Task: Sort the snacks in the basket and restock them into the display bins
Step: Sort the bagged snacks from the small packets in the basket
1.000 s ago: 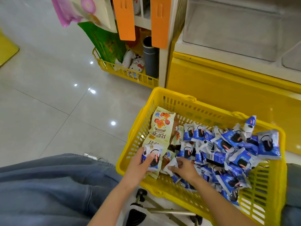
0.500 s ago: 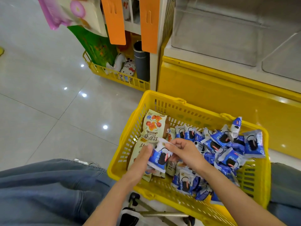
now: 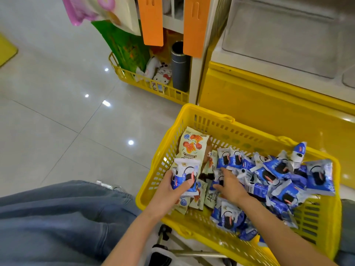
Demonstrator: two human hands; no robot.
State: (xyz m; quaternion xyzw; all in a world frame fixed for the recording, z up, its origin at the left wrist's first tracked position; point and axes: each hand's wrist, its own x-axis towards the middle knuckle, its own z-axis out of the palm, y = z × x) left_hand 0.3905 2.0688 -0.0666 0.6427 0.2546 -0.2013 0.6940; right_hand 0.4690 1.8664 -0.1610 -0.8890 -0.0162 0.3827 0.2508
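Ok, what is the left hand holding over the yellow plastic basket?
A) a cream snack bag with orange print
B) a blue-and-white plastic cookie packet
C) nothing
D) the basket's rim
B: the left hand grips a blue-and-white plastic cookie packet, thumb on one side and fingers on the other, over the left end of the yellow plastic basket.

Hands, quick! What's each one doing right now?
Left hand: holding a blue cookie packet.
Right hand: on a second blue packet in the yellow basket; grip cannot be told.
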